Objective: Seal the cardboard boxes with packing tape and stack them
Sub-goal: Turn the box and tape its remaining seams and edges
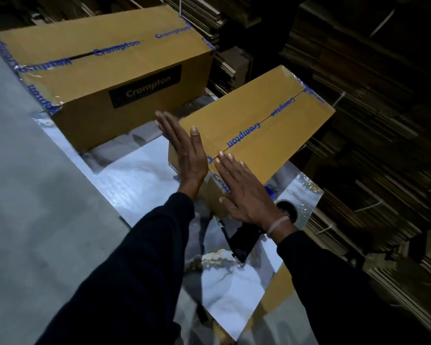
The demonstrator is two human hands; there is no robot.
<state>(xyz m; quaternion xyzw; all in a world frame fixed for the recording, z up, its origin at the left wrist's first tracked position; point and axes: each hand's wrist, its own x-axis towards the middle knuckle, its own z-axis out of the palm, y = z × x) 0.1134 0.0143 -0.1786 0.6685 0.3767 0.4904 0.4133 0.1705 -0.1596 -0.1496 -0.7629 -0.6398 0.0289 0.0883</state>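
Observation:
A brown cardboard box (266, 120) lies on the marbled table (139, 175), its top seam covered by clear tape printed with blue lettering. My left hand (184, 153) presses flat against the box's left side, thumb on the top edge. My right hand (244, 192) lies flat with straight fingers over the taped near corner. A second, larger taped box (110, 68) with a black label stands behind to the left. A tape roll (288, 210) peeks out from behind my right wrist.
A black object (244, 240) lies on the table under my right forearm. Bundled stacks of flat cardboard (358, 95) fill the dark area to the right and back. A grey floor (35, 195) runs along the left of the table.

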